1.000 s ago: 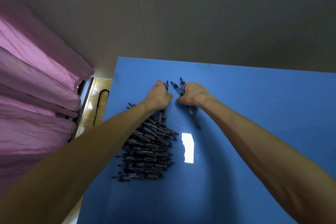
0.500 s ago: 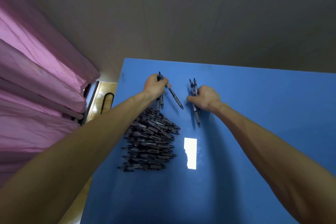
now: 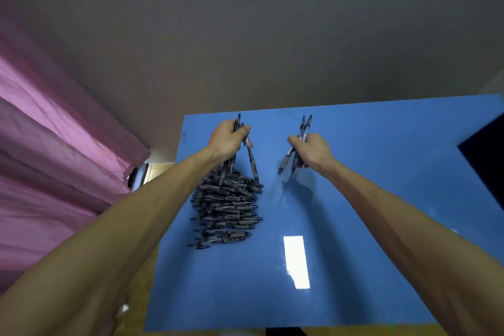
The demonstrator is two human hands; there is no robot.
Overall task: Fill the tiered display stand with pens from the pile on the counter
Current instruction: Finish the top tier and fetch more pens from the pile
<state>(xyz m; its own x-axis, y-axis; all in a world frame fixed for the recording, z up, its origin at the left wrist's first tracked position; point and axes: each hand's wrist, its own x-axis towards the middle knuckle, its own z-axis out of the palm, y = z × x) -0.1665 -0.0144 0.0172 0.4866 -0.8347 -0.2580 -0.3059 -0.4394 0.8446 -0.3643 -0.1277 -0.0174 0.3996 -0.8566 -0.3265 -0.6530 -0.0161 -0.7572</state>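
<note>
Two pen-gripping hands above pile

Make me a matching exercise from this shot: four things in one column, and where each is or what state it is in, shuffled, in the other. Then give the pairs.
Things
1. left hand
2. right hand
3. pile of pens
4. pink curtain

Places or states
A. lies loose on the blue counter, under the left forearm
B. hangs off the counter's left side
C. grips a few pens just above the pile's far end
D. grips a few pens over bare counter, apart from the pile

Pairs: 1-C, 2-D, 3-A, 4-B
</note>
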